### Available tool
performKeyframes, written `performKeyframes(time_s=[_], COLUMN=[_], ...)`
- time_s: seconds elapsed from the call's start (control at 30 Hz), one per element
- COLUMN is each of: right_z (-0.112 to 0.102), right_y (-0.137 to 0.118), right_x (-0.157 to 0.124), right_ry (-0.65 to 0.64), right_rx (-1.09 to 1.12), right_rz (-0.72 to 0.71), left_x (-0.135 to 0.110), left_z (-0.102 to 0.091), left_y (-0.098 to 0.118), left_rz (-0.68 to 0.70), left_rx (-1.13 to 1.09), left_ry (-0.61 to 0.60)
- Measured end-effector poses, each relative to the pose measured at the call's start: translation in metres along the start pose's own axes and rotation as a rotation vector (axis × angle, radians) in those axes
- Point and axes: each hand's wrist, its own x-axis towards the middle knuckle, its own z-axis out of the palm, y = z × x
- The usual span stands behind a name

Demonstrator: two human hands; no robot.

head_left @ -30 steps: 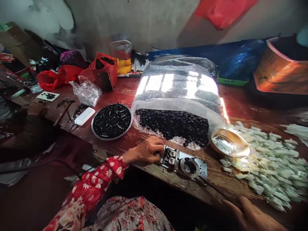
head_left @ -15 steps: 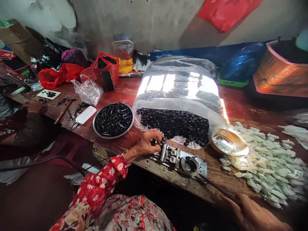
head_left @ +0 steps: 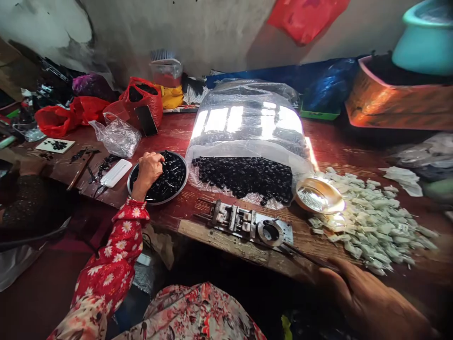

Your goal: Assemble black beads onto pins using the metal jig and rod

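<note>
the left hand point(head_left: 148, 172), coming out of a red floral cotton sleeve point(head_left: 115, 250), is dipping into a round steel dish point(head_left: 183, 185) heaped with short, glossy black cylinders point(head_left: 170, 177). its fingers are curling together over the pile, and the knuckles are hiding whether they are pinching any piece. the right hand point(head_left: 368, 300) is resting low at the front of the table, its fingers point(head_left: 336, 276) reaching toward the end of a thin dark metal rod point(head_left: 304, 255); whether they are closed on it cannot be told. between the hands, a flat steel jig point(head_left: 235, 219) with ridged, slotted blocks and a thick round ring point(head_left: 271, 232) is lying on the scuffed edge of a red-stained wooden table point(head_left: 336, 146). behind it, a clear plastic bag point(head_left: 247, 123) is slumping around a mass of round black beads point(head_left: 240, 177), and its sheen is catching window light. a shiny shallow metal bowl point(head_left: 318, 196) is tilting beside a loose pile of pale green flat chips point(head_left: 371, 226). compared with the earlier frame, the left hand is now away from the jig, where it was pressing black pieces against the blocks, and is working in the dish instead.
</note>
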Motion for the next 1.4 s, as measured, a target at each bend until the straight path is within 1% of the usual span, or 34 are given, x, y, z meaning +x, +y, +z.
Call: performKeyframes(time_s=[0.1,0.13,0.2,0.27,0.33,0.4,0.47,0.53,0.57,0.63,0.73,0.8,0.93,1.03,1.1,1.2,1.3,1.4], right_z=[-0.006,-0.006,-0.005,0.000,0.006,0.011,0.013,0.012,0.012,0.011,0.014,0.019,0.034,0.041,0.043,0.043,0.037,0.025], right_y=[-0.007,-0.010,-0.017,-0.023,-0.029,-0.035,-0.042,-0.051,-0.055,-0.066,-0.083,-0.093,-0.106,-0.108,-0.108,-0.105,-0.105,-0.109], right_x=[0.011,0.015,0.024,0.033,0.043,0.053,0.062,0.072,0.078,0.090,0.114,0.132,0.161,0.171,0.170,0.163,0.151,0.137], right_ry=[0.003,0.010,0.024,0.041,0.048,0.033,0.009,-0.020,-0.034,-0.065,-0.107,-0.163,-0.338,-0.397,-0.386,-0.283,-0.151,-0.101], right_rx=[-0.003,-0.015,-0.031,-0.055,-0.056,-0.014,0.045,0.123,0.170,0.256,0.267,0.231,0.192,0.195,0.218,0.318,0.469,0.584], right_rz=[-0.031,-0.051,-0.105,-0.118,-0.143,-0.178,-0.183,-0.140,-0.110,-0.058,-0.011,0.023,0.063,0.082,0.074,0.045,0.020,-0.026], left_x=[-0.003,-0.005,-0.011,-0.020,-0.033,-0.047,-0.058,-0.063,-0.063,-0.059,-0.050,-0.045,-0.043,-0.046,-0.047,-0.048,-0.050,-0.057], left_z=[0.000,-0.002,-0.006,-0.009,-0.007,0.001,0.016,0.037,0.048,0.069,0.093,0.101,0.104,0.102,0.101,0.100,0.095,0.086], left_y=[0.000,0.002,0.010,0.026,0.050,0.081,0.110,0.134,0.142,0.152,0.155,0.153,0.152,0.154,0.157,0.158,0.156,0.153], left_rz=[0.031,0.043,0.060,0.081,0.147,0.275,0.365,0.401,0.402,0.382,0.346,0.333,0.333,0.317,0.311,0.331,0.387,0.432], left_rx=[-0.033,-0.044,-0.049,-0.076,-0.151,-0.270,-0.361,-0.377,-0.369,-0.347,-0.331,-0.343,-0.351,-0.343,-0.333,-0.348,-0.461,-0.612], left_ry=[0.034,0.064,0.164,0.243,0.252,0.173,0.038,-0.062,-0.107,-0.179,-0.252,-0.270,-0.252,-0.251,-0.258,-0.243,-0.194,-0.148])
